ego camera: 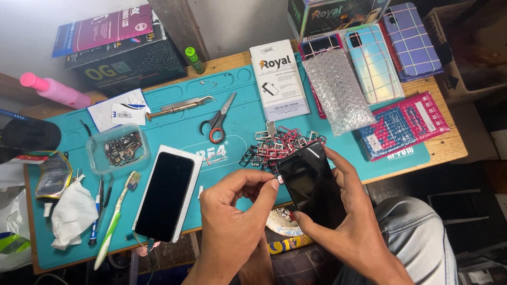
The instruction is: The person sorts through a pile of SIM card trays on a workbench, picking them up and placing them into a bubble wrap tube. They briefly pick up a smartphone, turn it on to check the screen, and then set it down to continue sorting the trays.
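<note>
A dark phone (311,182) is gripped by its edges in the right hand (348,221), over the table's near edge. The left hand (237,211) is pinched shut at the phone's left edge; whatever is pinched cannot be made out. Beyond the fingers, a heap of card trays (274,148) crowds the teal mat (237,105).

A wooden tabletop (449,148) stands beyond the fingers, and a teal work mat (174,126) covers most of it. Behind the tabletop, far above the fingers, there is a pale grey wall (232,21), plain and a little dull. A dark wooden post (177,26) leans against this wall. To the right of the fingers, past the edge of the tabletop, the floor (475,211) lies in deep shadow. The light is soft and even, like daylight.
</note>
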